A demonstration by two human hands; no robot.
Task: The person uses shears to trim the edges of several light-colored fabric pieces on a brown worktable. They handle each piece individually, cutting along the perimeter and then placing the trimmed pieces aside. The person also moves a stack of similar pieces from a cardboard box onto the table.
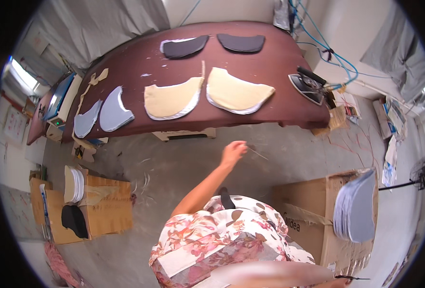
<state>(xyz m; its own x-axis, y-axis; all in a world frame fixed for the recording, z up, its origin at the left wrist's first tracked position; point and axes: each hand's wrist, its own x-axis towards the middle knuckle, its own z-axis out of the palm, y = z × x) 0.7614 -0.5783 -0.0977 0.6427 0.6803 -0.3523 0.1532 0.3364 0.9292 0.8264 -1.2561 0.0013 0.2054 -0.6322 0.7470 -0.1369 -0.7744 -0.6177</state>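
My left hand point(235, 152) is held out over the floor, in front of the table's near edge. Its fingers are curled closed, and a thin pale strand shows beside the fingertips; whether they grip it is unclear. My right forearm point(270, 274) crosses the lower edge, blurred. A thin dark object point(351, 277) shows at its far end, where the hand is mostly cut off. Nearest my left hand on the table lie two curved beige pads with white edging, a left pad point(171, 100) and a right pad point(239, 91).
The table point(270, 62) has a maroon cover. On it are black pads point(241, 42), grey pads point(116, 110) and an iron point(308, 86) at right. Cardboard boxes stand left point(109, 206) and right point(301, 192), bearing stacked pads point(356, 206). Blue hoses point(349, 65) hang near the iron.
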